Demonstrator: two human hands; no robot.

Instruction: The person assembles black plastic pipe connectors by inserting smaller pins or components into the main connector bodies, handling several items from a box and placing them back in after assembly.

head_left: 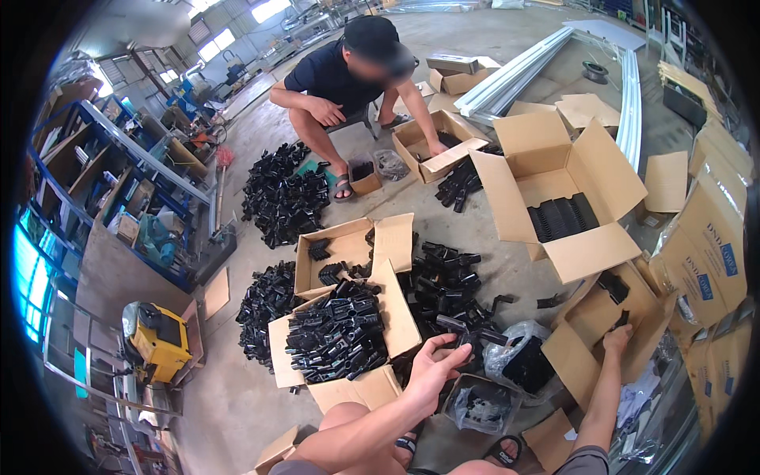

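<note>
My left hand (431, 374) is closed, thumb and fingertips brought together over the middle pile of black plastic parts (445, 273). Whatever it grips blends into the dark pieces behind it. On the right, my right hand (617, 339) reaches into an open cardboard box (571, 348) with a small black plastic part (621, 320) in its fingers. Another dark piece (612, 286) lies in that box. Below my left hand is a plastic-lined container (480, 405), and a clear plastic bag (507, 348) with black contents lies to its right.
A box heaped with black parts (336, 328) stands left of my left hand. Beyond sits a large open box (554, 178) holding neatly stacked black pieces. Across from me, a seated co-worker (340, 79) reaches into another box (413, 146). A yellow machine (158, 340) stands left.
</note>
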